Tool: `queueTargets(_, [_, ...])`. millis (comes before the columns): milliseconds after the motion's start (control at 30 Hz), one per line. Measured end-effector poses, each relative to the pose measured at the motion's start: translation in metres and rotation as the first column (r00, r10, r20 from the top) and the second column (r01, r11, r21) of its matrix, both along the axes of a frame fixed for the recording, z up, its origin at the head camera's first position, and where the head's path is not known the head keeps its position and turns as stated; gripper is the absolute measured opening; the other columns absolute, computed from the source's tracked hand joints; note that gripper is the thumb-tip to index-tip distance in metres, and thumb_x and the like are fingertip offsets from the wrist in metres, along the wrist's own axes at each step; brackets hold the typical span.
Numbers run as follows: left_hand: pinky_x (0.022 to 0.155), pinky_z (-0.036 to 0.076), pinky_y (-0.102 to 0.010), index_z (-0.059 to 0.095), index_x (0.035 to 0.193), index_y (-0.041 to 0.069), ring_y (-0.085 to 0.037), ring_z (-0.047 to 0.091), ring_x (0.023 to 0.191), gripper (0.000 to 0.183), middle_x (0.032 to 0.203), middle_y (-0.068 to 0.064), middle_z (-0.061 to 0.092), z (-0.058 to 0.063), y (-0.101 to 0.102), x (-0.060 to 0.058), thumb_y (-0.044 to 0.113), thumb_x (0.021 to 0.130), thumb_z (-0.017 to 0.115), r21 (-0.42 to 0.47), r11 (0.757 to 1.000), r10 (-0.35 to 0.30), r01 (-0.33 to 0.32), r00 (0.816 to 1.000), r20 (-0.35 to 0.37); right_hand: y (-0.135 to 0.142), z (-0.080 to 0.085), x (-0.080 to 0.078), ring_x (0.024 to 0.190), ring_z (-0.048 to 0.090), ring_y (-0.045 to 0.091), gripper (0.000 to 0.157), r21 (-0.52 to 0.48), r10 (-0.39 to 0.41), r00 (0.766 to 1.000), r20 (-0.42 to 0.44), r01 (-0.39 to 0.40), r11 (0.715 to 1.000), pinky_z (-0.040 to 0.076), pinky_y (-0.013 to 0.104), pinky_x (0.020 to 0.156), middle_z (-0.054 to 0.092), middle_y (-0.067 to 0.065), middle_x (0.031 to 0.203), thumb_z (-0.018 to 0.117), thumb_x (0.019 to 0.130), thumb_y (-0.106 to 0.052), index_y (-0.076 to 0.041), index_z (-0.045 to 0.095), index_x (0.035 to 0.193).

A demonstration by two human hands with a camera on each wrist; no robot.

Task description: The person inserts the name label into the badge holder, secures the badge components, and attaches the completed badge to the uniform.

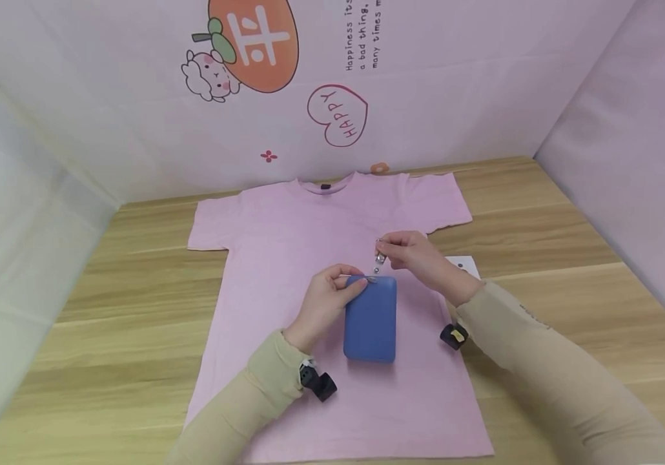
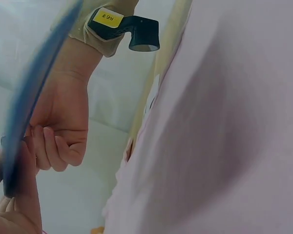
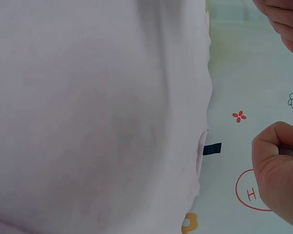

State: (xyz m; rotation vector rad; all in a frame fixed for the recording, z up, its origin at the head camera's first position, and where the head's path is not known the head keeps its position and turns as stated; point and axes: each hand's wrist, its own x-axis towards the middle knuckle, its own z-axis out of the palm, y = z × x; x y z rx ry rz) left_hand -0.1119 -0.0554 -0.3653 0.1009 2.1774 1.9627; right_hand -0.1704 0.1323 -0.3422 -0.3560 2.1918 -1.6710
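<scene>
A blue rectangular card holder point(image 1: 370, 323) is held upright above a pink T-shirt point(image 1: 286, 258). My left hand point(image 1: 323, 300) grips its upper left corner, thumb in front and fingers behind. At its top edge, a small metal clip point(image 1: 379, 259) is pinched between the thumb and fingers of my right hand point(image 1: 416, 258). In the left wrist view the card holder point(image 2: 41, 80) shows nearly edge-on, with the curled right hand point(image 2: 61, 122) behind it. The right wrist view shows the right hand point(image 3: 283, 180) at the edge; its clip is hidden there.
Beneath the hands the T-shirt lies spread flat on a wooden table point(image 1: 123, 310), its collar toward the back wall. A white sheet with dark spots point(image 1: 465, 263) lies partly under my right forearm. Printed white cloth walls point(image 1: 437, 97) enclose the back and sides.
</scene>
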Motion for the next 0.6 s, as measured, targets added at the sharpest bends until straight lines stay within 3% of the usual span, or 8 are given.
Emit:
queueTargets(333, [0.066, 0.049, -0.021, 0.061, 0.106, -0.003, -0.006, 0.063, 0.064, 0.02, 0.084, -0.019, 0.072, 0.0002, -0.0023, -0.0012, 0.006, 0.089, 0.063, 0.041, 0.999, -0.013, 0.013, 1.0, 0.004, -0.0007, -0.0027, -0.0018, 0.094, 0.052, 0.011, 0.025, 0.036, 0.009, 1.0, -0.022, -0.008, 0.999, 0.042, 0.055, 0.1, 0.055, -0.006, 0.083, 0.049, 0.098, -0.019, 0.002, 0.059, 0.09])
queueTargets(600, [0.066, 0.05, -0.021, 0.061, 0.107, -0.004, -0.005, 0.063, 0.064, 0.021, 0.088, -0.022, 0.071, 0.0013, -0.0032, -0.0019, 0.005, 0.088, 0.063, 0.04, 0.999, -0.025, 0.025, 1.0, 0.002, 0.0002, -0.0051, -0.0041, 0.093, 0.051, 0.014, 0.028, 0.143, 0.027, 0.993, -0.119, -0.009, 0.99, 0.047, 0.039, 0.089, 0.059, 0.002, 0.09, 0.048, 0.099, -0.018, 0.008, 0.06, 0.098])
